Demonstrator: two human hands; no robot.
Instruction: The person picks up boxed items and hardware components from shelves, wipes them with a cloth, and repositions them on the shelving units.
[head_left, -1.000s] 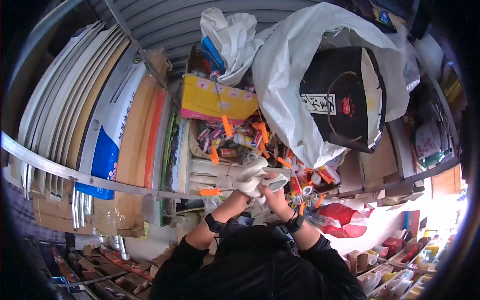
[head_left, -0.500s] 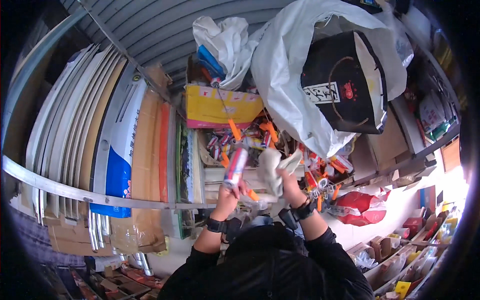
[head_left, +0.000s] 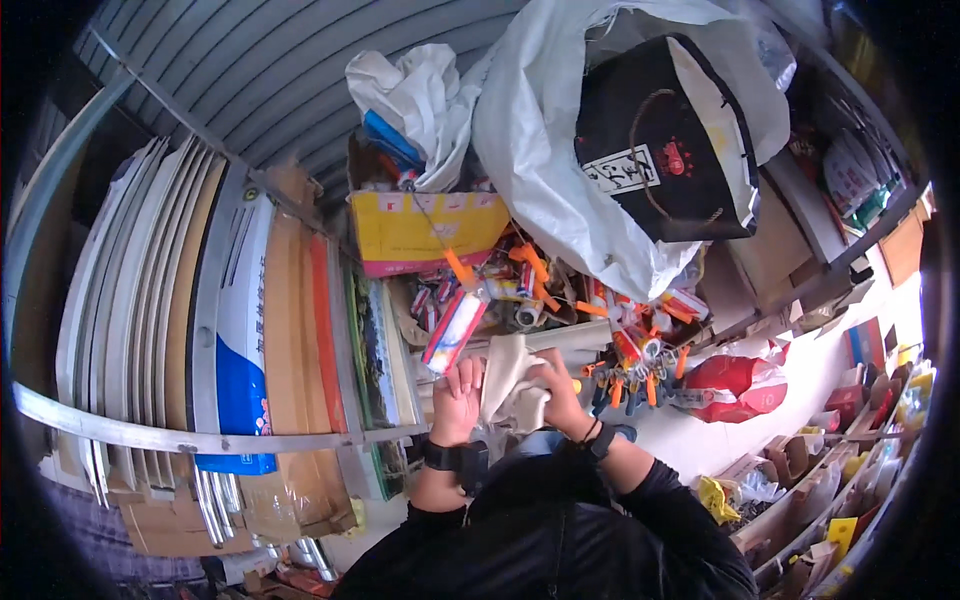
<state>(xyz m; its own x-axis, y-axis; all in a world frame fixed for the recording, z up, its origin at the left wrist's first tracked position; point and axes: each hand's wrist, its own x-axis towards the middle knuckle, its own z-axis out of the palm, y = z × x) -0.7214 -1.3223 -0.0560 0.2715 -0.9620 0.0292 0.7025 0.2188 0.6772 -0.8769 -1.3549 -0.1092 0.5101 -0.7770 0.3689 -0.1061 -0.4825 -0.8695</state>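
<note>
A cream cloth (head_left: 510,385) hangs bunched between my hands, its folds reaching upward. My right hand (head_left: 562,396) is closed round its right side. My left hand (head_left: 456,402) has its fingers curled at the left edge of the cloth; folds partly hide the contact. Just beyond those fingertips is a white paint roller sleeve (head_left: 456,330) with red and blue edges, in clear wrap. It lies slanted, its near end close to my left fingers and its far end over the pile of wrapped rollers (head_left: 527,284) with orange handles.
A yellow and pink carton (head_left: 430,228) stands behind the pile. To its right, a large white sack (head_left: 535,150) holds a black paper bag (head_left: 650,140). Flat panels and cartons (head_left: 225,330) stand upright at left behind a metal rail (head_left: 300,436). A red bag (head_left: 735,388) lies at right.
The roller sleeve has gone from my left hand's grasp to lying just beyond its fingers. My right hand has brought the cloth closer to my left hand. The view has shifted slightly.
</note>
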